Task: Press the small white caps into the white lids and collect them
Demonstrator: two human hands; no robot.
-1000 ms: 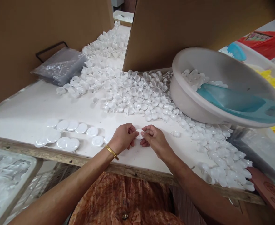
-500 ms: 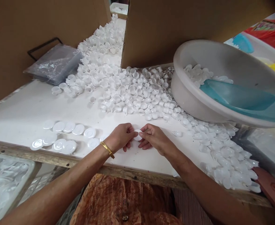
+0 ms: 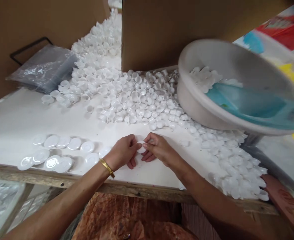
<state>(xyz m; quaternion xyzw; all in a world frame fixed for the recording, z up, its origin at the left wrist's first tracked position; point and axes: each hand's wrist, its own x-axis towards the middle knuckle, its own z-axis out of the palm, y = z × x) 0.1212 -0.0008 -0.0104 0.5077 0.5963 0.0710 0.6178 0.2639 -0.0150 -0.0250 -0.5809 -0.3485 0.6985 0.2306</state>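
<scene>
My left hand [image 3: 123, 152] and my right hand [image 3: 159, 149] meet over the white table [image 3: 16, 120] near its front edge. Both pinch one small white round plastic piece [image 3: 141, 147] between thumbs and fingers. A gold bangle sits on my left wrist. To the left of my hands lie two rows of small white saucers [image 3: 56, 151], flat on the table. Behind my hands spreads a large heap of tiny white plastic cups [image 3: 134, 96].
A big white basin [image 3: 227, 60] with more white pieces and a teal scoop [image 3: 257, 106] stands at the right, tilted. Cardboard walls [image 3: 167, 30] close the back. A clear plastic bag [image 3: 44, 68] lies at the back left. More cups trail along the right front edge [image 3: 237, 170].
My hands have kept the same grip on the white piece. The view has shifted, so everything sits a little further left and the picture is slightly blurred.
</scene>
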